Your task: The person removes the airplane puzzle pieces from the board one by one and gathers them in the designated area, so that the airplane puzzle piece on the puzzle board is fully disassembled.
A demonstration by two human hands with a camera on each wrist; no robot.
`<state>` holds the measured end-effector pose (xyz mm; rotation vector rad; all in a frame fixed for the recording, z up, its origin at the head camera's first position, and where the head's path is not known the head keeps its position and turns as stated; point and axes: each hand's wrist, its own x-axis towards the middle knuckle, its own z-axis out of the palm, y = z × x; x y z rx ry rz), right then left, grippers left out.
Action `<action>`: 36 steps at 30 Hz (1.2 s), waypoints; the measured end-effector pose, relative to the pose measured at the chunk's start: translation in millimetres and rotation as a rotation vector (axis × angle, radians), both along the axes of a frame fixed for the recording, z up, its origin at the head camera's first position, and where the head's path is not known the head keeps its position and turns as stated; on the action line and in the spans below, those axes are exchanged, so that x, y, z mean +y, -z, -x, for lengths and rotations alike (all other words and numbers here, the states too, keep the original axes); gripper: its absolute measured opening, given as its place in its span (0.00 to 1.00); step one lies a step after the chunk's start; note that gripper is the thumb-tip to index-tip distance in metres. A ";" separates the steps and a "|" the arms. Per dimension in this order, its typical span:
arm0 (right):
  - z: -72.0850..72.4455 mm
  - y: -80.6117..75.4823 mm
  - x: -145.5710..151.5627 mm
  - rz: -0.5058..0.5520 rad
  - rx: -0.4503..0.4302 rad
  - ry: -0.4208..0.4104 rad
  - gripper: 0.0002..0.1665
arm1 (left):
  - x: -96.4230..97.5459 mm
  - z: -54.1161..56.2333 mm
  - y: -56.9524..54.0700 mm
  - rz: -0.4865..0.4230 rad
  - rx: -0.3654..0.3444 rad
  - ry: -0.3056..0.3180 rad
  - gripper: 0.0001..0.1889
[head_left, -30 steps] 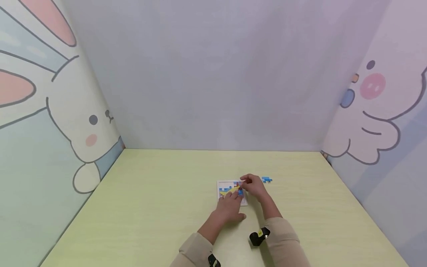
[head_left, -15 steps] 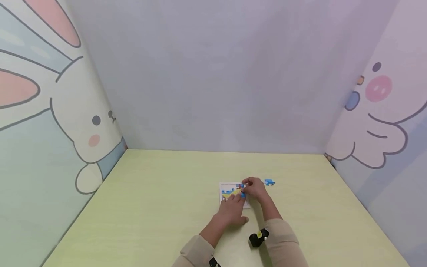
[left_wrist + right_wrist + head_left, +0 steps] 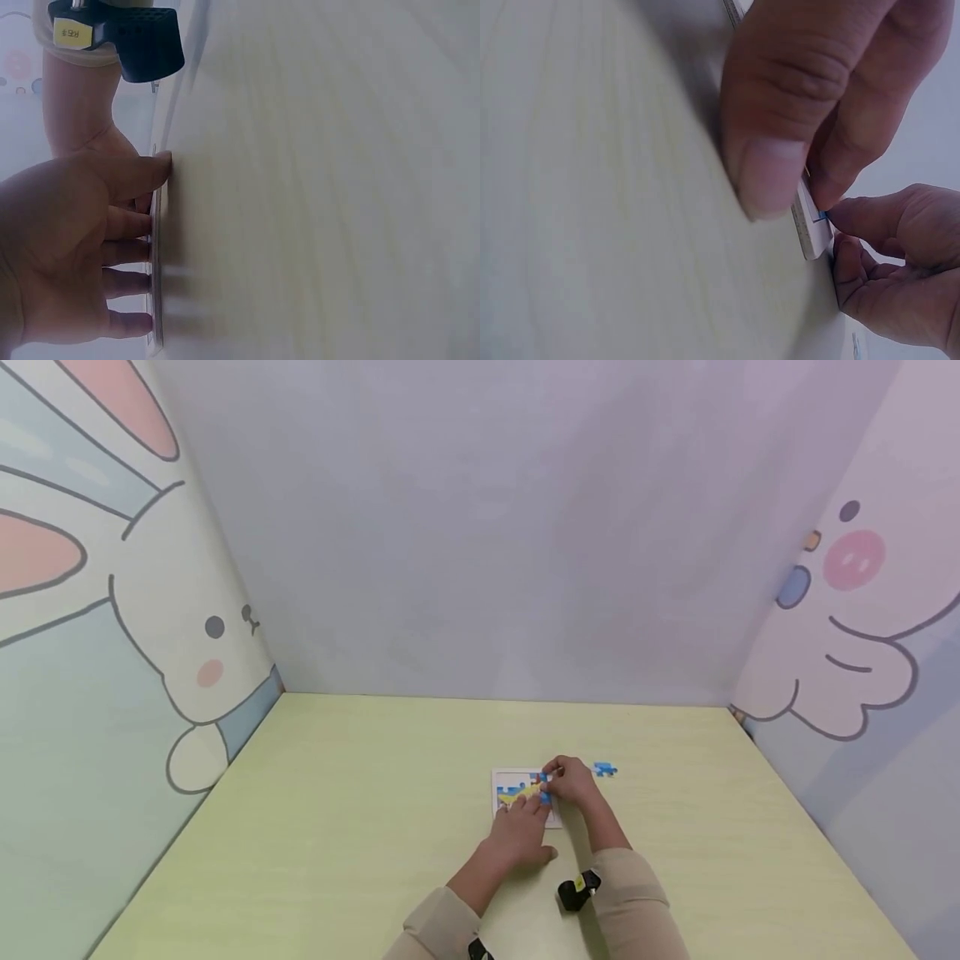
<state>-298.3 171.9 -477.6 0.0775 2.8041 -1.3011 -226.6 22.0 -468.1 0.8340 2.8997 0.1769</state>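
Observation:
A small picture puzzle in a white frame lies flat on the table, with blue and yellow pieces in part of it. My left hand rests on its near part, fingers extended over the pieces and thumb out to the side. At the far right corner my right hand has its thumb and forefinger bent together on a blue puzzle piece. Most of that piece is hidden by the fingers. The right wrist view shows the left thumb large, close to the camera.
Loose blue puzzle pieces lie just right of the right hand. Pale yellow-green table surrounds the puzzle. A grey back wall and side walls with cartoon animals enclose it.
The head view has shifted slightly. Both hands keep nearly the same places on the puzzle, and the right fingertips stay at its far right corner.

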 end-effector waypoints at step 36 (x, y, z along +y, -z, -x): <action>-6.0 2.6 -0.2 0.283 0.024 0.051 0.11 | 1.5 -0.9 -3.4 0.006 -0.025 -0.011 0.38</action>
